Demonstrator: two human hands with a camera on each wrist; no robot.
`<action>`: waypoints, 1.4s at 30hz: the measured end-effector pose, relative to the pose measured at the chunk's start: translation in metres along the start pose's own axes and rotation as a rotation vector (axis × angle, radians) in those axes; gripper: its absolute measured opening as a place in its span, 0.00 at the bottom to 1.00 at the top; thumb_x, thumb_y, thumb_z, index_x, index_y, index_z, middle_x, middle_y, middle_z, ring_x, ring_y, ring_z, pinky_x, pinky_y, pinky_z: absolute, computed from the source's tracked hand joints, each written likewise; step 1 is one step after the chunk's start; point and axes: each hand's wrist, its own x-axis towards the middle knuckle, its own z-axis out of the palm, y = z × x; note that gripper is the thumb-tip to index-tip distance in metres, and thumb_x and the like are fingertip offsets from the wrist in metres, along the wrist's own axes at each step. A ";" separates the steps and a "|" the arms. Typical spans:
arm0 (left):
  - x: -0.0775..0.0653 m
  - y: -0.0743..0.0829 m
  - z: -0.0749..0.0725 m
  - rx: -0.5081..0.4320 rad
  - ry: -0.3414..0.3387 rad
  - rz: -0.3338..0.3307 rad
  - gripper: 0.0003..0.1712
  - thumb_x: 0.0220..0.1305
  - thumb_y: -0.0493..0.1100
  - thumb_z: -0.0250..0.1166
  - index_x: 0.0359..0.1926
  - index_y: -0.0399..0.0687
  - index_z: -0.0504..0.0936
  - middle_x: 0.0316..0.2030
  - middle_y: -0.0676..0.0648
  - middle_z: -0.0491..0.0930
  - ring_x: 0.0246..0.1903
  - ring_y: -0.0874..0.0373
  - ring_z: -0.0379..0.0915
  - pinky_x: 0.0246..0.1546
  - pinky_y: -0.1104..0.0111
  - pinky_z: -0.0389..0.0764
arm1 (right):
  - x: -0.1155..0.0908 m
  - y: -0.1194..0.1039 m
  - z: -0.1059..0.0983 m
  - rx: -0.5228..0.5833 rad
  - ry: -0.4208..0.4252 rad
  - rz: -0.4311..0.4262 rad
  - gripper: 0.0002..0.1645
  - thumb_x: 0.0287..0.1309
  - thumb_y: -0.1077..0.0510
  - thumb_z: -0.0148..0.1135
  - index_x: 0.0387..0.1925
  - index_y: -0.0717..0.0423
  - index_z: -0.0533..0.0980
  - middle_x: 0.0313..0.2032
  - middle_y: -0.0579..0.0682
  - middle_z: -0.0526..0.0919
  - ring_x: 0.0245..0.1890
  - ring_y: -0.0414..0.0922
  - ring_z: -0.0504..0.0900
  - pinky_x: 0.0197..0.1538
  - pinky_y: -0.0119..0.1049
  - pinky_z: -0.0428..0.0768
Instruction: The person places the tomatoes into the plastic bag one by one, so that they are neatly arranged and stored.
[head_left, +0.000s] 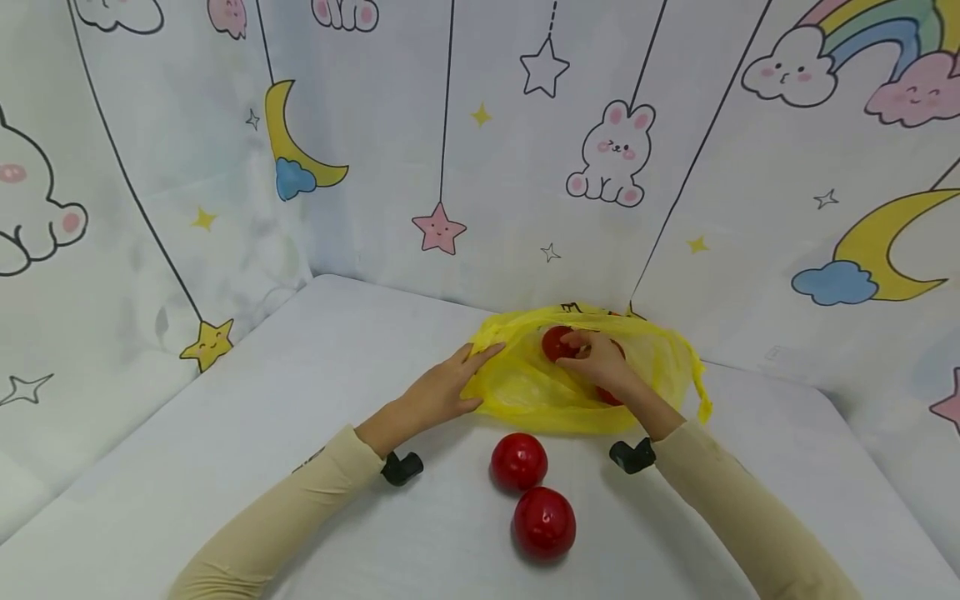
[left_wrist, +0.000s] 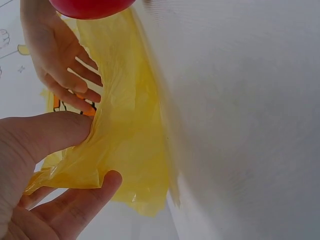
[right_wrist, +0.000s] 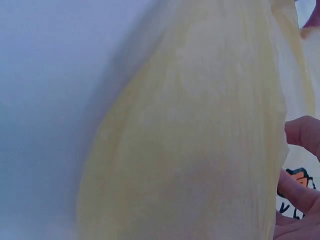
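Observation:
A thin yellow plastic bag (head_left: 525, 400) lies on the table with its mouth facing me. At its left rim my left hand (head_left: 442, 387) pinches the film between thumb and fingers, as the left wrist view (left_wrist: 75, 205) shows. My right hand (head_left: 603, 362) reaches into the mouth, its loosely bent fingers beside a shiny red apple (head_left: 557, 343) inside the bag. Another red apple (head_left: 609, 397) in the bag is partly hidden behind that hand. In the left wrist view the right hand's fingers (left_wrist: 65, 80) are spread apart, holding nothing visible.
Two more shiny red apples, a farther one (head_left: 519, 462) and a nearer one (head_left: 544, 523), sit on the white table (head_left: 337, 358) in front of the bag. A yellow drawstring (head_left: 703, 392) hangs at the bag's right side. Behind the table stands a cartoon-printed backdrop (head_left: 375, 167).

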 end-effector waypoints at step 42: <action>0.000 0.000 -0.006 -0.012 -0.024 -0.023 0.48 0.59 0.37 0.70 0.75 0.52 0.55 0.66 0.33 0.63 0.51 0.44 0.76 0.53 0.58 0.80 | -0.070 0.004 0.044 0.282 -0.600 -0.354 0.30 0.60 0.53 0.66 0.62 0.56 0.70 0.57 0.53 0.76 0.58 0.56 0.73 0.54 0.36 0.80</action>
